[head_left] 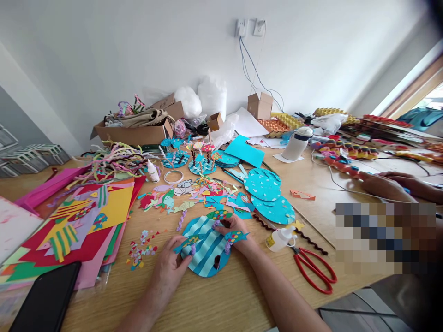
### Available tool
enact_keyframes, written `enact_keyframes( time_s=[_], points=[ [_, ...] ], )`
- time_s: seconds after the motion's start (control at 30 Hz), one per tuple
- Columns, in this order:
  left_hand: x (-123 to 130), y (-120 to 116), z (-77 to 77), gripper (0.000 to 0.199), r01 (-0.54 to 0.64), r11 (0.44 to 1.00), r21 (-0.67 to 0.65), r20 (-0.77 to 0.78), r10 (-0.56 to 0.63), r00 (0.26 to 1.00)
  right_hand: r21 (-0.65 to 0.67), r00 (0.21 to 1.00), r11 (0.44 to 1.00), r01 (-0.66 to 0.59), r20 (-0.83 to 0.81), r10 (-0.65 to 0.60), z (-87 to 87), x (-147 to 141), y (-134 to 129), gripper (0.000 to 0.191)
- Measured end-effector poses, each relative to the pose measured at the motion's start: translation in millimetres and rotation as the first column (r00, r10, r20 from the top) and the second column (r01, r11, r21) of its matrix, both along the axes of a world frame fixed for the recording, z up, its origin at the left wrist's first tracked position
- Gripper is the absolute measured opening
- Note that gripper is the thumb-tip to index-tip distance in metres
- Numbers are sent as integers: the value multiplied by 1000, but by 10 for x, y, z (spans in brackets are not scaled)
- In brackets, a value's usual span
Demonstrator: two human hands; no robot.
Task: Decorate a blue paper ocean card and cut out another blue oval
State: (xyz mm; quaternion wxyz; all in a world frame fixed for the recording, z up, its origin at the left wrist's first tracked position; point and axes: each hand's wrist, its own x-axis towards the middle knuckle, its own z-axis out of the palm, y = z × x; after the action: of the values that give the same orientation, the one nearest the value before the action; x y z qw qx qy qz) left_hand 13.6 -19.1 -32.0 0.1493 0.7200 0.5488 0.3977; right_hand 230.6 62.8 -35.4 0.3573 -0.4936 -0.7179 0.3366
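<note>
A round blue paper disc (pixel 208 246) with wavy light-blue stripes lies before me on the table. Three patterned paper fish stand up from it on curled purple pipe-cleaner stems: a left fish (pixel 189 241), a green back fish (pixel 219 215) and a right fish (pixel 237 236). A small dark spot marks the disc's front. My left hand (pixel 172 259) is closed at the disc's left edge, thumb and fingers around the rim beside the left fish. With thumb and fingers, my right hand (pixel 236 230) pinches the back fish near its stem; the exact contact is partly hidden.
Paper scraps (pixel 221 186) and cut-out fish lie behind the disc. On the right are a glue bottle (pixel 278 240), red-handled scissors (pixel 314 271) and blue discs (pixel 273 207). Coloured paper (pixel 86 230) and a phone (pixel 46 295) lie left. A co-worker's hands (pixel 387 186) are far right.
</note>
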Motion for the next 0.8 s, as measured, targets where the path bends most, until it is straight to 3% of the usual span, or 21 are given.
enact_keyframes(
  time_s=[0.23, 0.4, 0.53, 0.8],
  points=[
    [-50, -14, 28, 21, 26, 1000, 1, -2, -26, 1000, -24, 999, 999, 28, -42, -29, -82, 11, -1, 21],
    [-118, -20, 71, 20, 36, 999, -31, -9, -36, 999, -81, 994, 996, 27, -107, -35, -35, 53, -22, 19],
    [-173, -28, 138, 27, 27, 997, -78, -18, -29, 999, -121, 987, 992, 30, -151, -49, -11, 89, -38, 18],
    [-261, -62, 326, 32, 21, 989, -145, -113, -38, 993, -109, 993, 994, 25, -110, -37, -136, 154, 9, 24]
  ],
)
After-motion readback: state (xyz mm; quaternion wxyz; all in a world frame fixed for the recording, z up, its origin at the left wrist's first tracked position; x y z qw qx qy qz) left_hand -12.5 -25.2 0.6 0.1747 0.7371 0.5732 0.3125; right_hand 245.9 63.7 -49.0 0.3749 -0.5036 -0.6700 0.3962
